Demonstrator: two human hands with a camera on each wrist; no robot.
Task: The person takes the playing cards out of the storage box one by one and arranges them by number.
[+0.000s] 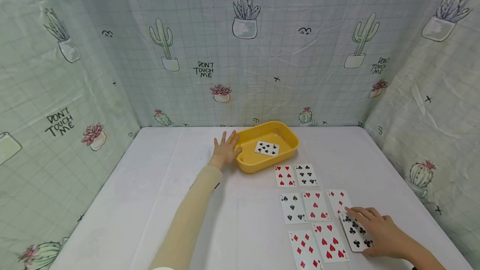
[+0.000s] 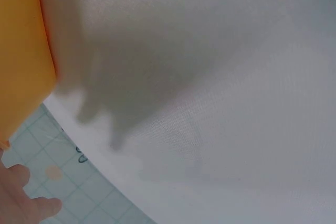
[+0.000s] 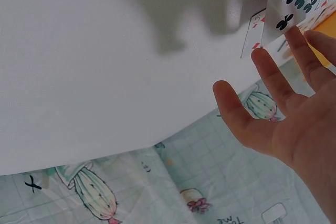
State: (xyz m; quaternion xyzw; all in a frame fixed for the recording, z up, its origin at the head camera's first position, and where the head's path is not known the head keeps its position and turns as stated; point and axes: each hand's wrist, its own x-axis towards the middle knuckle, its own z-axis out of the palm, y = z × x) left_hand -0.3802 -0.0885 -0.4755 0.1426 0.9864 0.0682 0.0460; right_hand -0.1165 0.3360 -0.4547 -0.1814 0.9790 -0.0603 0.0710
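Observation:
My left hand rests at the left rim of a yellow plastic tray, fingers spread; its fingertips show at the corner of the left wrist view. A spades card lies in the tray. At the right, my right hand holds the seven of clubs by its edges, fingers at the top and thumb at the bottom. That card overlaps the lower part of the five of diamonds. Left of it lie the seven of hearts and the seven of diamonds.
Above the sevens, the five of spades and five of hearts lie face up. Nearer the tray are a hearts card and a clubs card. Cactus-print cloth surrounds the white table on three sides.

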